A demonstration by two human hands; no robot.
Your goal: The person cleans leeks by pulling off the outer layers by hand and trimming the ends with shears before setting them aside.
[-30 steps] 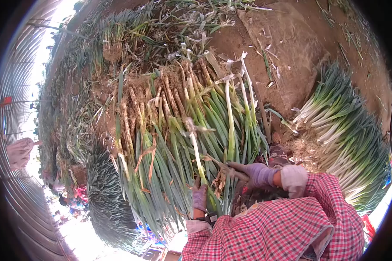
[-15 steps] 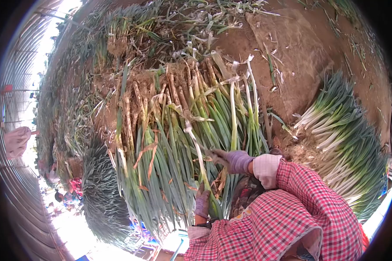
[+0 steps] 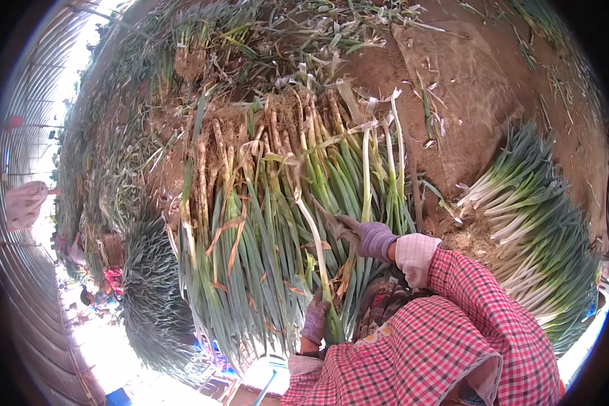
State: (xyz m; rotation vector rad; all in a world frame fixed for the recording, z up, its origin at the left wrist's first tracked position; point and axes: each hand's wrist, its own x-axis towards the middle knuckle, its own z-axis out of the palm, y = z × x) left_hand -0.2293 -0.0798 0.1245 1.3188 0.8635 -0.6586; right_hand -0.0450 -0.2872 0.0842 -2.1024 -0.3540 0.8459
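Note:
My left hand (image 3: pixel 316 319), in a purple-grey glove, is closed around the green lower part of a long green onion (image 3: pixel 316 247). Its white shaft points up and away from me, with pale roots at the far end. To its right, my gloved right hand (image 3: pixel 375 239) is closed on a pale brown strip of onion skin (image 3: pixel 344 231), apart from the white shaft. Under and beyond both hands lies a wide pile of unpeeled green onions (image 3: pixel 264 223), with soil-brown roots at the far side. A few white-stemmed onions (image 3: pixel 366 172) rest on the pile's right part.
A bundle of clean green onions (image 3: pixel 534 230) lies on the right. Another leafy heap (image 3: pixel 157 304) is on the left. Loose leaves and peelings (image 3: pixel 318 40) cover the ground at the back, beside a brown sheet (image 3: pixel 460 95). A ribbed wall (image 3: pixel 20 271) runs along the left.
My right hand has moved slightly up, away from me, with the strip. My left hand keeps its hold on the onion. The view has shifted a little.

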